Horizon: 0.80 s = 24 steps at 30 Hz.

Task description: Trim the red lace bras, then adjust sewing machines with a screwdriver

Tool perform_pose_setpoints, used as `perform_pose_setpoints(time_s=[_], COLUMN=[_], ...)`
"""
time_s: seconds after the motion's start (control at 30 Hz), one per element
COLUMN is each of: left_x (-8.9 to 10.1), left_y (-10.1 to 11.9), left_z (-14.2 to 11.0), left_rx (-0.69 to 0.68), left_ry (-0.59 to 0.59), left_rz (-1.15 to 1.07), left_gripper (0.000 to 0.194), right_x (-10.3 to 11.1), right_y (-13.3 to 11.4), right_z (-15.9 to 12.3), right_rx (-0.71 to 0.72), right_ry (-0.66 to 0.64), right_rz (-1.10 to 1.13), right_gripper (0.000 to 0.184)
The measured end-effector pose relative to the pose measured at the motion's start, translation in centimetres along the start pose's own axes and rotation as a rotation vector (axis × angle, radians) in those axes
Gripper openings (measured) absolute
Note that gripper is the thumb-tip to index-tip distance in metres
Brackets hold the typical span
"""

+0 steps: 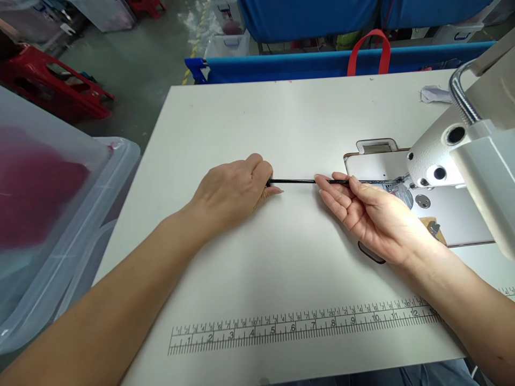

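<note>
sewing machine (434, 142) nearest, left hand (231, 185) and right hand (374, 217) pinch black cord (293, 181), probably light and pliable, best held at two points.

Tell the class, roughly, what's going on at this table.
A person's left hand grips a thin black cord. The right hand, palm up, pinches it closer to the sewing machine. Between the hands, the cord runs straight over the white table; beyond the right hand, it continues toward the needle area.

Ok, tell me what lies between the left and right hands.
A thin black cord runs straight between the left hand and the right hand, as the head view shows.
</note>
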<state>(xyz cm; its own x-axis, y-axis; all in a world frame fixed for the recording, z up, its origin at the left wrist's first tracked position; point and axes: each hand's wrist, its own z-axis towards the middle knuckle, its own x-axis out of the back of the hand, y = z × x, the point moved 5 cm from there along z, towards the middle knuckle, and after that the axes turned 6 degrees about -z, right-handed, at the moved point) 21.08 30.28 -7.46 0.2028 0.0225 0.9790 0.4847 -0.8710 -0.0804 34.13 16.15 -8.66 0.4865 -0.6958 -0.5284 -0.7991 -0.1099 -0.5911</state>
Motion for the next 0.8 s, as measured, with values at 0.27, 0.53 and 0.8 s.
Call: perform_pose_setpoints(time_s=[0.27, 0.53, 0.8], left_x=[-0.17, -0.10, -0.06], left_y=[0.03, 0.11, 0.05], left_z=[0.05, 0.05, 0.02], left_rx=[-0.005, -0.015, -0.007], left_ry=[0.032, 0.057, 0.088], left_rz=[0.031, 0.024, 0.001], left_gripper=[0.036, 0.037, 0.039], right_x=[0.06, 0.11, 0.11], right_y=[-0.01, -0.04, 0.00], right_z=[0.16, 0.23, 0.29], right_rx=[0.006, 0.008, 0.004], right_ry=[-0.033, -0.062, -0.096], right_rz=[-0.027, -0.020, -0.004], right_gripper=[0.030, 0.032, 0.030])
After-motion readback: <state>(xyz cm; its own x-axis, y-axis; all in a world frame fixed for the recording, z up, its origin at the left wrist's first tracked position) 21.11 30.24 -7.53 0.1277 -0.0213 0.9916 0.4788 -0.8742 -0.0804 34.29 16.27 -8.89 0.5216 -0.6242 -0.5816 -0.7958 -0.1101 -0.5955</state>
